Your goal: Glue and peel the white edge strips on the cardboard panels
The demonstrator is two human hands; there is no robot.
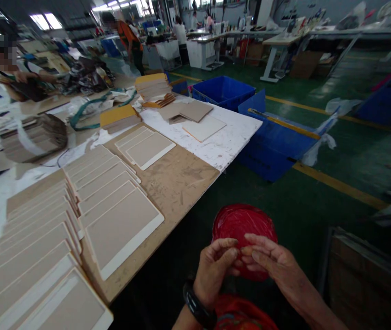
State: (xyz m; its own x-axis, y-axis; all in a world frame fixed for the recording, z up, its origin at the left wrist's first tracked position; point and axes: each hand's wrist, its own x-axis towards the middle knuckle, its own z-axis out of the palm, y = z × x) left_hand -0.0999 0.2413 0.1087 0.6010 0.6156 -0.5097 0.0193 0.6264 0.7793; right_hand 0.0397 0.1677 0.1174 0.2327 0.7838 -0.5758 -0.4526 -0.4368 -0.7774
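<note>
My left hand, with a dark bangle at the wrist, is closed, its thumb and fingers pressed together. Close beside it my right hand is closed too, fingertips against thumb. The fingertips of both hands nearly meet; anything between them is too small or too hidden to make out. Below and beyond them is a round red, plastic-wrapped object, perhaps a stool seat, partly covered by the hands. To the left, overlapping rows of flat beige panels with pale borders lie on a brown board on the table.
Loose boards and yellow-topped stacks lie farther along the white table. Blue bins stand on the green floor past its edge. A co-worker is at the far left. A dark framed object is at the lower right.
</note>
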